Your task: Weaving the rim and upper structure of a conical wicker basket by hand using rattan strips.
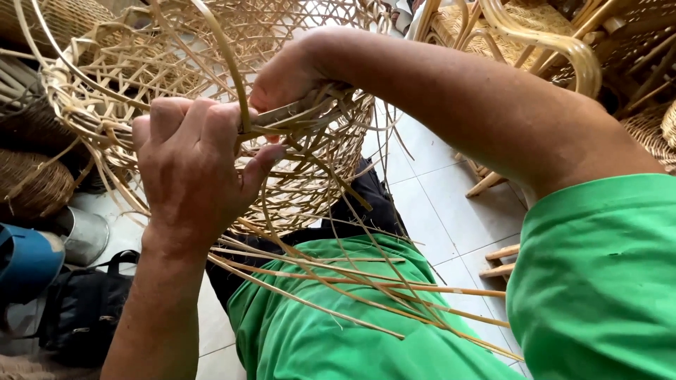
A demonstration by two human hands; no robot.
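Nearest the camera, the person's green shirt (pixel 331 331) fills the bottom of the view, with a green sleeve (pixel 598 281) covering the right upper arm. Loose cane strips (pixel 366 285) trail across the lap, fanning down and to the right from the work above. Just above them the left hand (pixel 193 165) is closed in a fist, knuckles towards the camera, its fingers curled tight round a flat cane strip (pixel 282 116) at the rim of an open-weave basket (pixel 141 77), the thumb pressed against the weave below. The right hand (pixel 285 74) comes in from the right over a long bare forearm and sits just behind the left, touching the same rim; its fingers are hidden behind the weave, so their grip cannot be told. The basket is held up in front of the chest, tilted, its mouth turned towards the person, the unfinished edge bristling with free ends. Down to the left on the pale tiled floor (pixel 436 211) lie a black bag (pixel 84 309), a blue object (pixel 24 260) and a metal tin (pixel 84 236). Further back stand darker woven baskets (pixel 35 186) on the left and cane chairs (pixel 549 42) on the right
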